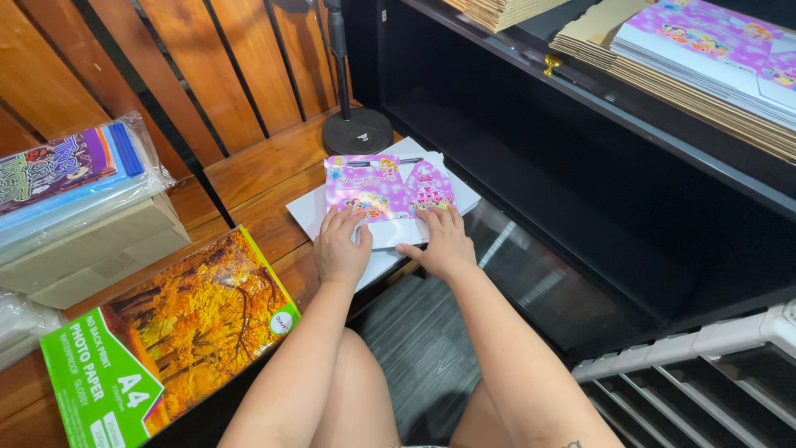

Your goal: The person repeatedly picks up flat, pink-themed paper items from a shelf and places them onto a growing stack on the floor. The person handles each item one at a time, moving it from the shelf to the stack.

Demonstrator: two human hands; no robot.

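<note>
Hands, left [341, 246], right [444, 243], pressing flat on pink printed card [386, 192].

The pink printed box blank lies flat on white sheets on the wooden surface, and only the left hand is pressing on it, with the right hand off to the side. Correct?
Not quite. In the head view both hands press on the pink printed box blank: the left hand on its left part and the right hand on its right. The blank does lie flat on the white sheets on the wooden surface.
</note>
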